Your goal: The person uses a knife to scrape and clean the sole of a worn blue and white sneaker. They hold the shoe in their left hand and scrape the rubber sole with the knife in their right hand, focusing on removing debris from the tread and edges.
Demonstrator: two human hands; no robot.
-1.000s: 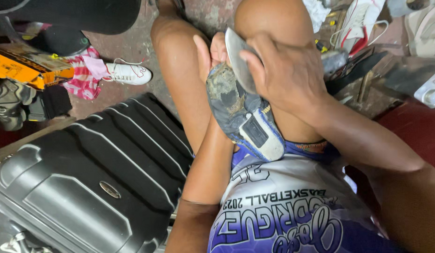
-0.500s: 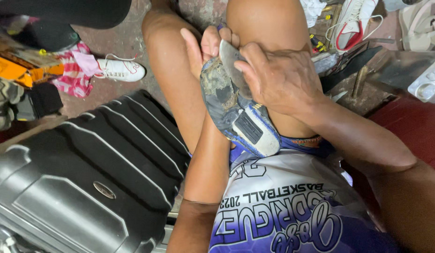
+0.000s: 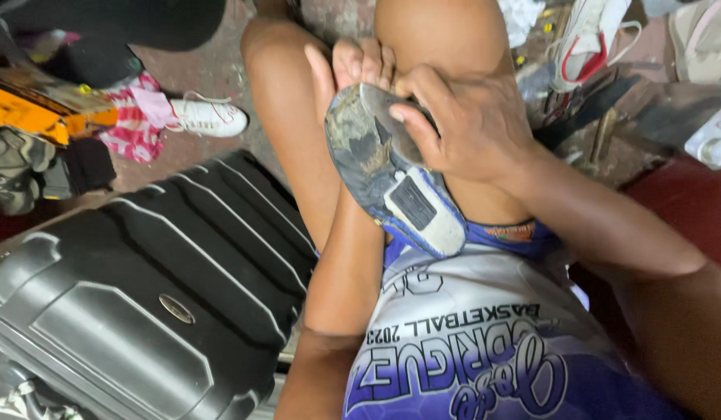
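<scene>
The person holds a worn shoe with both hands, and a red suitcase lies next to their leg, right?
Not quite. The head view shows the suitcase is black, not red. Both the left hand and right hand do hold the worn shoe.

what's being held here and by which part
A worn shoe, sole up. The left hand cups its toe end from behind; the right hand grips the toe end, thumb pressing the peeling sole.

Small oval metal badge [image 3: 177,309] on black suitcase [image 3: 127,311] shell.
</scene>
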